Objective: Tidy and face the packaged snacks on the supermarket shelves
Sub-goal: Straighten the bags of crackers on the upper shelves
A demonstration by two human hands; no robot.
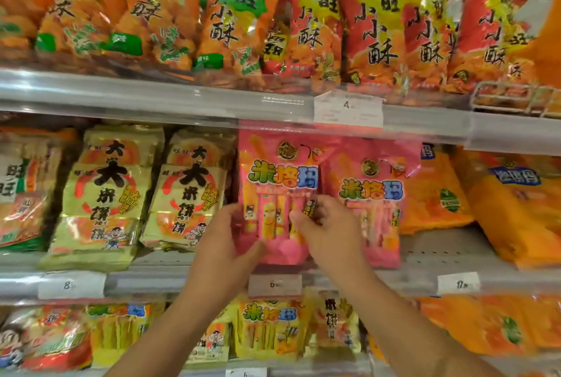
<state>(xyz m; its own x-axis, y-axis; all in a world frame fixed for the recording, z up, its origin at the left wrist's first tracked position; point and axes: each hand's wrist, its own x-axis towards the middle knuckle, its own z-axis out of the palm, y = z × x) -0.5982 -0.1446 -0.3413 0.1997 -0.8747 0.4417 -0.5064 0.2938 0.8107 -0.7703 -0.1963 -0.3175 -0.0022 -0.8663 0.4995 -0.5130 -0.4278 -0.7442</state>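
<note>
Nearest the camera, two bare forearms reach up to the middle shelf (455,258), and both hands are on the same pink pack (273,194). The left hand (226,238) cups the pack's lower left edge, thumb across the front near the bottom and fingers curled behind. The right hand (321,224) has its fingers bent over the front of the pack around its right side; whether it pinches the wrapper or only presses on it I cannot tell, since that part is blurred.

That pack stands upright at the shelf's front lip, label outward, overlapping a second pink pack (373,194) just beside it on the right. So the step in hand looks like squaring this facing: pulling the front pack forward and straightening it.

Next, I judge, the pack should be set flush with the lip and parallel to its neighbour, then released without tipping. The soft bag will likely slump if let go leaning.

Left of it, yellow packs (106,194) lie in leaning stacks; right of it, orange bags (434,194) lie tilted, with bare shelf in front. These look like the next candidates.

Farther up, the top shelf carries orange and red bags (373,21), several tilted.
</note>
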